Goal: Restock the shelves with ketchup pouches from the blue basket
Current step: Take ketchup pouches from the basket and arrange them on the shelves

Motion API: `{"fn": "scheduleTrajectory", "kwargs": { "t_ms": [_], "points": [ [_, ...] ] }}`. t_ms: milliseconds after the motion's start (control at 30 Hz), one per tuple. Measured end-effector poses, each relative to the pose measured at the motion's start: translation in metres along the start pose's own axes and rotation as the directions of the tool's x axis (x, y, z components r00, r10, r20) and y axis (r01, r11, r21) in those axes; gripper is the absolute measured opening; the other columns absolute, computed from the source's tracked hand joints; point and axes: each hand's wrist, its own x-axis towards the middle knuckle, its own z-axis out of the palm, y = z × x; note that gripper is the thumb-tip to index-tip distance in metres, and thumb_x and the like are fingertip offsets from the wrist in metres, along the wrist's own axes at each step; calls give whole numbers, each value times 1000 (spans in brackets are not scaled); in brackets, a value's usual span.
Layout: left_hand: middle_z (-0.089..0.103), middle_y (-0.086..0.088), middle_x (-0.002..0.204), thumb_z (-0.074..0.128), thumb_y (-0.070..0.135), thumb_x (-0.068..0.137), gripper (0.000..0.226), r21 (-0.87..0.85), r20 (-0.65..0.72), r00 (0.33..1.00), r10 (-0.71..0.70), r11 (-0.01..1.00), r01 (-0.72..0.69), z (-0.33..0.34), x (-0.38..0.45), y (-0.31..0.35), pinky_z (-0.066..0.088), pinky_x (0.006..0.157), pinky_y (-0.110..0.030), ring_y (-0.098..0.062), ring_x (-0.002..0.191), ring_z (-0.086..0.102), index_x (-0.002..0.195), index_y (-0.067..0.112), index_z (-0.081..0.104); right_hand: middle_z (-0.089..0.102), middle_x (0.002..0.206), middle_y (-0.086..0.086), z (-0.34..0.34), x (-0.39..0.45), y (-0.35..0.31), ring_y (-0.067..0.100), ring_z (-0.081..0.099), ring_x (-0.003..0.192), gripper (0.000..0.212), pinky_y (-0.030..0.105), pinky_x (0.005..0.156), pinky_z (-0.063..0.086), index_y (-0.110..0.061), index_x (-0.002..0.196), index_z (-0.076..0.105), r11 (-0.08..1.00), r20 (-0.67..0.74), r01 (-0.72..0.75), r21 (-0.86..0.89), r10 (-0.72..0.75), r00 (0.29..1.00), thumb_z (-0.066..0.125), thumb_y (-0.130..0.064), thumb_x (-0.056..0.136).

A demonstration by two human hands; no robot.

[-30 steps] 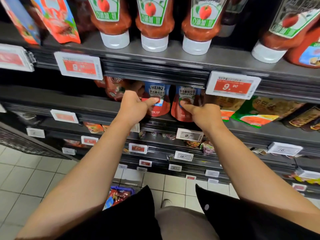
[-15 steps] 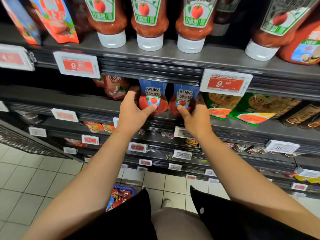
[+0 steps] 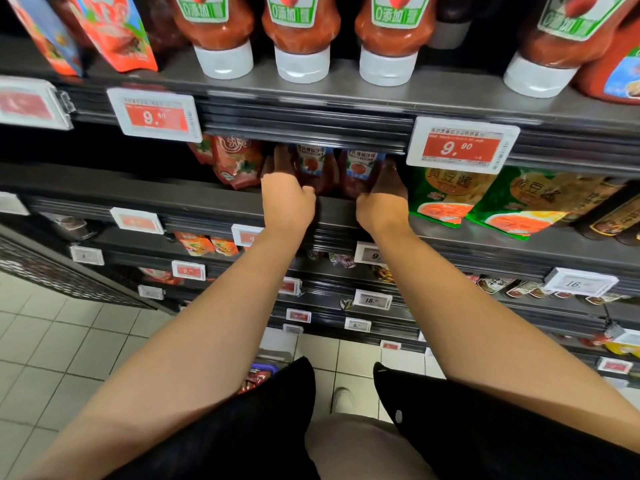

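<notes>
Two red-and-blue ketchup pouches stand side by side deep on the second shelf (image 3: pixel 332 209), in shadow. My left hand (image 3: pixel 285 195) grips the left ketchup pouch (image 3: pixel 311 168), fingers along its left side and thumb at its base. My right hand (image 3: pixel 382 199) holds the right ketchup pouch (image 3: pixel 360 169), fingers running up its right edge. The blue basket (image 3: pixel 265 368) sits on the floor below, mostly hidden by my arm and black top, with red pouches inside.
Upside-down ketchup bottles (image 3: pixel 299 32) line the top shelf. A red pouch (image 3: pixel 237 164) stands left of my hands, green sauce pouches (image 3: pixel 446 192) right. Price tags (image 3: pixel 462 145) hang on shelf edges. Lower shelves hold small packets; tiled floor lies at left.
Both hands have pushed the two pouches further back under the upper shelf, into shadow; my view has shifted closer to the shelf.
</notes>
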Motion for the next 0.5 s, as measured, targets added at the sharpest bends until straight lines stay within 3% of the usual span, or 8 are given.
{"fn": "scheduleTrajectory", "kwargs": {
  "t_ms": [67, 133, 200, 300, 400, 500],
  "points": [
    [65, -25, 103, 58, 6, 88, 30, -18, 15, 1000, -7, 1000, 7, 3, 6, 2, 51, 78, -36, -38, 96, 64, 113, -9, 58, 52, 143, 19, -3, 11, -6, 35, 50, 133, 51, 34, 109, 37, -2, 142, 43, 999, -27, -49, 17, 50, 998, 61, -11, 95],
    [62, -23, 103, 54, -2, 82, 47, -22, 4, 1000, 11, 1000, -11, 4, 9, 4, 49, 71, -36, -34, 85, 60, 129, -4, 50, 52, 143, 21, -6, 18, -9, 36, 50, 133, 49, 36, 110, 38, 0, 141, 46, 999, -11, -42, -24, 42, 999, 60, -15, 97],
    [56, -17, 96, 53, -5, 80, 55, -48, -18, 1000, 17, 999, -18, 5, 11, 6, 41, 64, -32, -29, 73, 53, 134, 0, 46, 56, 140, 23, -10, 26, -11, 38, 51, 132, 40, 39, 108, 40, 2, 134, 54, 998, -2, -45, -48, 45, 999, 57, -17, 99],
    [61, -24, 112, 54, -6, 78, 55, -43, 0, 1000, 29, 999, -29, 9, 15, 7, 46, 78, -36, -38, 96, 61, 133, -1, 46, 57, 139, 23, -12, 34, -14, 40, 51, 131, 36, 40, 107, 39, 0, 131, 58, 997, -40, -72, -7, 72, 997, 51, -17, 101],
    [62, -25, 120, 58, -5, 76, 65, -143, -10, 998, -57, 988, 55, 12, 9, 7, 50, 71, -29, -38, 100, 65, 139, 4, 47, 55, 142, 22, -7, 33, -16, 37, 48, 134, 38, 37, 109, 35, -1, 134, 55, 996, -84, -78, -45, 74, 994, 48, -18, 102],
    [61, -20, 124, 71, 9, 75, 68, -235, -39, 991, -127, 965, 114, 16, 0, 11, 56, 89, -33, -34, 109, 63, 139, 3, 48, 42, 150, 28, 7, 23, -15, 40, 39, 139, 50, 40, 113, 27, 5, 144, 39, 992, -100, -128, -5, 127, 987, 41, -27, 106]
  ]
}}
